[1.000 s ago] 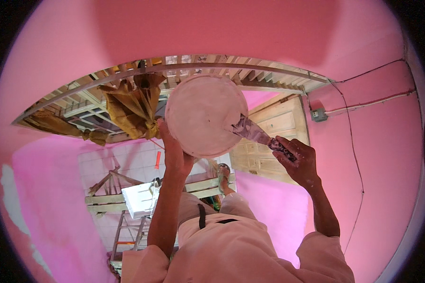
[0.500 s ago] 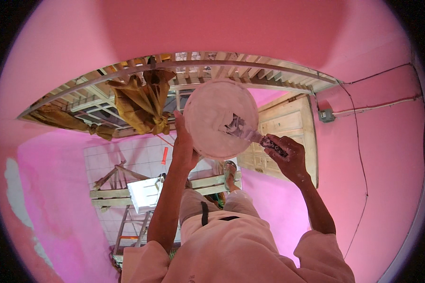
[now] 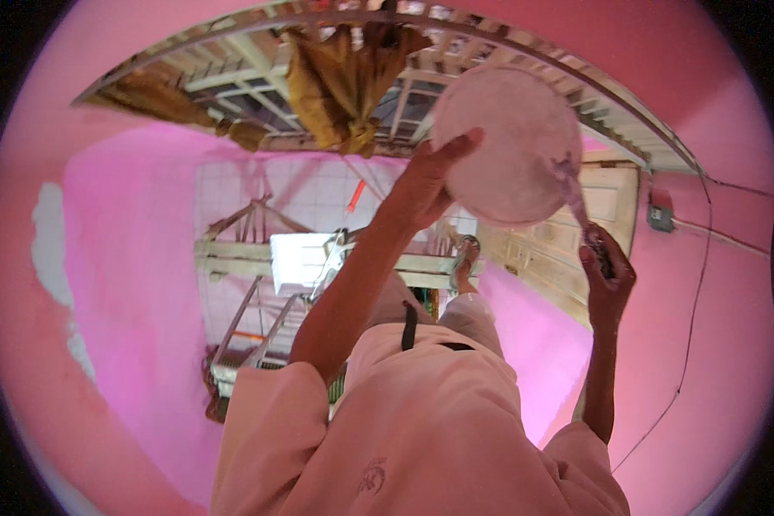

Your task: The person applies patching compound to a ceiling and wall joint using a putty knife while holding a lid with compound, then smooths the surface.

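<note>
My left hand [image 3: 426,185] grips the near left rim of a round, pale disc [image 3: 507,146] that looks like a bucket lid, its thumb lying over the face. Whitish paste is smeared across the disc. In my right hand [image 3: 609,271] is a putty knife [image 3: 574,196], its dark, paste-stained handle wrapped by the fingers. The knife's blade, coated with paste, points up and overlaps the disc's right edge; whether it touches cannot be told. Flecks of paste mark the right fingers.
Below me, a wooden beam [image 3: 421,265] spans above the tiled floor [image 3: 305,185], with my sandalled foot [image 3: 466,251] by it. A ladder [image 3: 258,322] and a bright white box [image 3: 299,262] are lower left. A wooden door [image 3: 542,245], tied curtain [image 3: 335,90] and wall cable [image 3: 691,335] surround me.
The disc and both hands have moved up and right in the picture as the view shifted. The knife's blade has gone from the disc's middle to its right edge and stands steeper.
</note>
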The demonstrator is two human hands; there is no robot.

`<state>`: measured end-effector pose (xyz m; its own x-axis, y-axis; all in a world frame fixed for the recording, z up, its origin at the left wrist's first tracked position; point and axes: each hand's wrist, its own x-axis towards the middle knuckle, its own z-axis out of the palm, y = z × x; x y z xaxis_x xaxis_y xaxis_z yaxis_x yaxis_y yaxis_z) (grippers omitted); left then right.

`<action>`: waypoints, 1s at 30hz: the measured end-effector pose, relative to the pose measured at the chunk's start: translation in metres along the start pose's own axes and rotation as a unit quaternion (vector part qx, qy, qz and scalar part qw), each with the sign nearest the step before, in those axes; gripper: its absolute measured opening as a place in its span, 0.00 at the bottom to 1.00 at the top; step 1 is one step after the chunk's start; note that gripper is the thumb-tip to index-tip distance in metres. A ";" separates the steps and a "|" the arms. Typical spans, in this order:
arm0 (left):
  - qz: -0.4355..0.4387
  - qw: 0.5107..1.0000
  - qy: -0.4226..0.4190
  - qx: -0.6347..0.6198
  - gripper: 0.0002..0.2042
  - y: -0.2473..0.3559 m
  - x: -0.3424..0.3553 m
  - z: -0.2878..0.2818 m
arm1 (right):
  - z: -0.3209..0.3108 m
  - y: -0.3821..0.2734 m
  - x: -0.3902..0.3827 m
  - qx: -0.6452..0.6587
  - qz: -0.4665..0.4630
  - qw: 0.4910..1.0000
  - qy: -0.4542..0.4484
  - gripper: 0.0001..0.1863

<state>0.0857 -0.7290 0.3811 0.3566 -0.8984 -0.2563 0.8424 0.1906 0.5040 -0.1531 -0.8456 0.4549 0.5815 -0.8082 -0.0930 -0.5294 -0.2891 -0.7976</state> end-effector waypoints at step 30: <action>0.093 0.995 0.007 0.025 0.39 0.037 0.014 0.019 | 0.032 -0.031 -0.001 0.036 -0.016 0.991 0.130 0.17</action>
<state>0.1146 -0.7421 0.4118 0.5099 -0.8440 -0.1661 0.7405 0.3324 0.5841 -0.1177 -0.8190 0.4604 0.4139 -0.9066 0.0820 -0.4624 -0.2870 -0.8389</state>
